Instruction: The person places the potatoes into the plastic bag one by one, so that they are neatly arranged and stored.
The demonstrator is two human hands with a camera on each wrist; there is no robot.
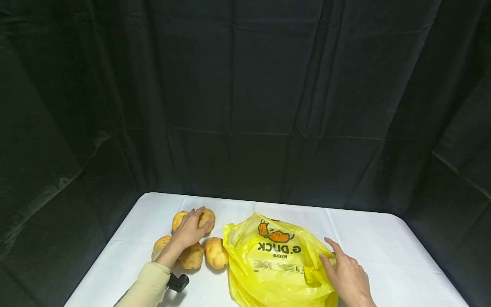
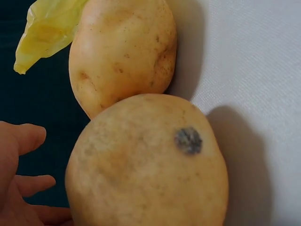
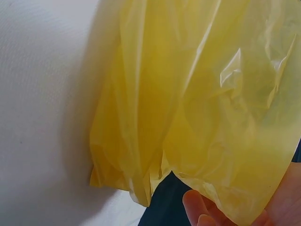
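My left hand (image 1: 189, 230) reaches over a group of several potatoes, its fingers touching or just above the back right potato (image 1: 207, 219). In the left wrist view the fingers (image 2: 33, 186) are spread beside a large potato (image 2: 146, 165) with a dark spot; another potato (image 2: 122, 52) lies against it. A yellow plastic bag (image 1: 276, 273) with a duck print lies right of the potatoes. My right hand (image 1: 347, 275) is at its right edge, thumb and index finger apart. In the right wrist view the bag (image 3: 188, 103) partly hides the right hand (image 3: 235, 212).
A white cloth (image 1: 387, 256) covers the table. Dark curtains (image 1: 245, 102) hang behind it and at both sides. Nearest the bag's left edge sits one potato (image 1: 216, 253). A black device (image 1: 178, 282) is at the left wrist.
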